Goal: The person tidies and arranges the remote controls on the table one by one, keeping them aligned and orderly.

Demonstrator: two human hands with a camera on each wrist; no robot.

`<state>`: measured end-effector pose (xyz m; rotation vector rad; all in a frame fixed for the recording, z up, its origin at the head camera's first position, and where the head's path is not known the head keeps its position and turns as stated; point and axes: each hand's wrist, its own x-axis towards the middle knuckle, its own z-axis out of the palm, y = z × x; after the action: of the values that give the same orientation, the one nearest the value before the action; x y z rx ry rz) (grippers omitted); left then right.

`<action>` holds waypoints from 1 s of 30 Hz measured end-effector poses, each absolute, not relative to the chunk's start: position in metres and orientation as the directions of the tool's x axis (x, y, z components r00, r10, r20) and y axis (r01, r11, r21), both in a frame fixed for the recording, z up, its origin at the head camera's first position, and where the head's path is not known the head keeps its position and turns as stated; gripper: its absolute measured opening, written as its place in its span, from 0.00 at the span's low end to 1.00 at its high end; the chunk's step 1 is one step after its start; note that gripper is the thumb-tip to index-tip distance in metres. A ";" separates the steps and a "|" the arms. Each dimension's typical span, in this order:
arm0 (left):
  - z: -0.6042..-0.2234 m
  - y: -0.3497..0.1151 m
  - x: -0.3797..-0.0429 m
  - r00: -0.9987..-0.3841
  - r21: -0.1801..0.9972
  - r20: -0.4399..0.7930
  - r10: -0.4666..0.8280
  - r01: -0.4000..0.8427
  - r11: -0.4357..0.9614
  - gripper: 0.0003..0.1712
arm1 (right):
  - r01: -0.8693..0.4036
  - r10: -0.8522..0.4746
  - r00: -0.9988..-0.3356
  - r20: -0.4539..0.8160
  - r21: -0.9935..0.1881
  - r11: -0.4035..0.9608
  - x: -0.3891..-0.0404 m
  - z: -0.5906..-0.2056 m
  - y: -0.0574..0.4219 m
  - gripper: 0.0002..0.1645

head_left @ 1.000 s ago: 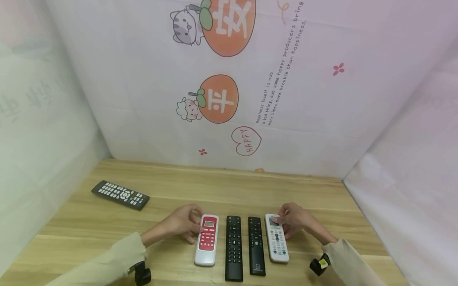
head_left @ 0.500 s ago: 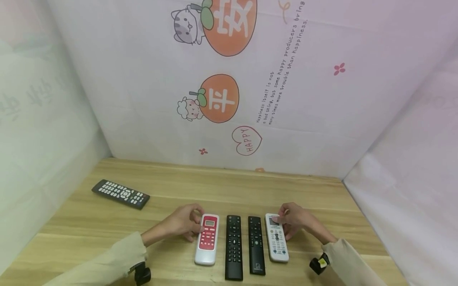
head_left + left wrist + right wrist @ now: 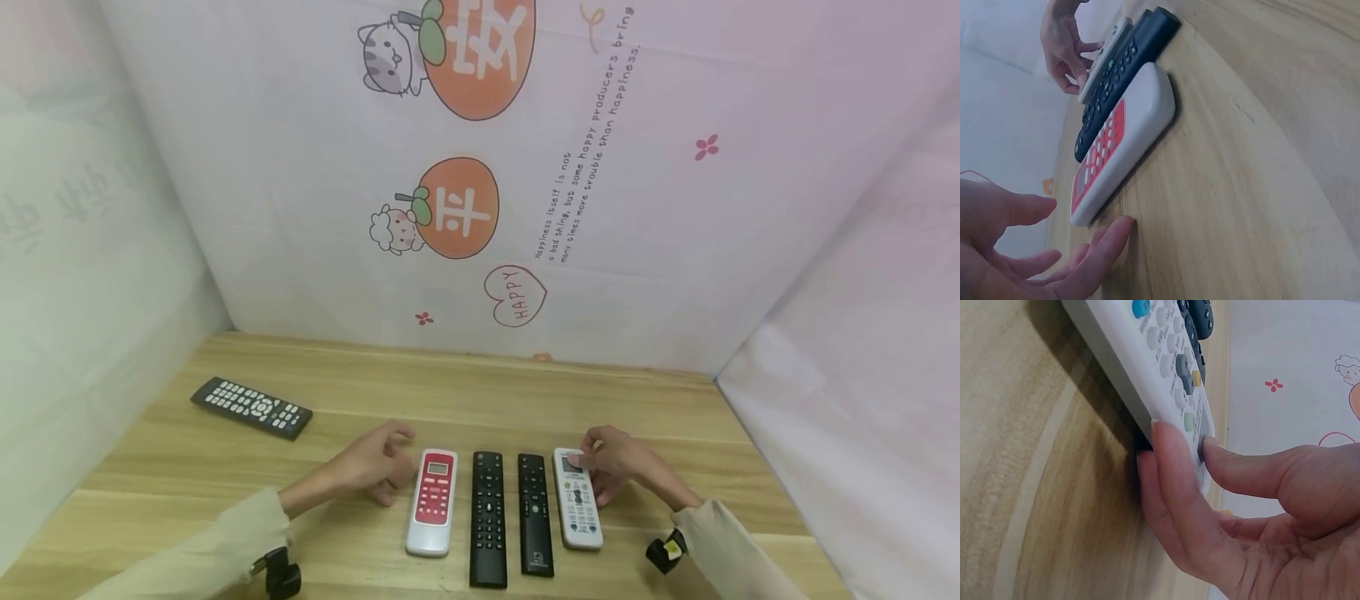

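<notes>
Four remote controls lie side by side near the table's front. My left hand (image 3: 372, 463) is just left of the red-and-white remote control (image 3: 432, 502), apart from it. In the left wrist view its fingers (image 3: 1099, 257) are spread and hold nothing. My right hand (image 3: 621, 461) grips the top end of the white remote control (image 3: 578, 504). The right wrist view shows the thumb (image 3: 1244, 469) on its face and fingers along its side edge. Between these two lie a longer black remote control (image 3: 489, 521) and a slimmer black remote control (image 3: 536, 517).
Another black remote control (image 3: 251, 407) with white buttons lies at the back left of the wooden table (image 3: 450, 383). White printed cloth walls (image 3: 645, 275) close off the back and both sides.
My left hand has let go of the red-and-white remote control and drawn slightly left. The right hand keeps its hold on the white one; the remotes stay in place.
</notes>
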<state>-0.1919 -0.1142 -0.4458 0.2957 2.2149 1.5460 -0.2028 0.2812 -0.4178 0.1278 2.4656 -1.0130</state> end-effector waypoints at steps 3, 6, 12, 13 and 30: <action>-0.445 -0.118 -0.194 -0.902 0.926 -0.184 0.391 -0.026 0.376 0.31 | 0.254 -0.085 -0.888 -0.452 -0.637 0.728 -0.203 -0.419 0.281 0.10; -0.443 -0.124 -0.199 -0.901 0.927 -0.159 0.404 0.004 0.374 0.30 | 0.257 -0.079 -0.888 -0.453 -0.631 0.732 -0.204 -0.420 0.281 0.10; -0.432 -0.144 -0.214 -0.930 0.917 -0.111 0.350 0.040 0.396 0.29 | 0.244 -0.101 -0.884 -0.457 -0.634 0.734 -0.205 -0.419 0.282 0.10; -0.431 -0.147 -0.216 -0.937 0.910 -0.100 0.336 0.051 0.412 0.29 | 0.241 -0.104 -0.884 -0.456 -0.636 0.733 -0.205 -0.419 0.282 0.10; -0.410 -0.194 -0.247 -0.950 0.818 0.206 0.234 0.299 0.492 0.24 | 0.280 -0.067 -0.881 -0.468 -0.630 0.724 -0.205 -0.418 0.281 0.12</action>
<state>-0.2473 -0.1938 -0.4105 0.4958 2.7710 1.5403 -0.2046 0.2812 -0.4178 0.1632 2.4618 -1.0054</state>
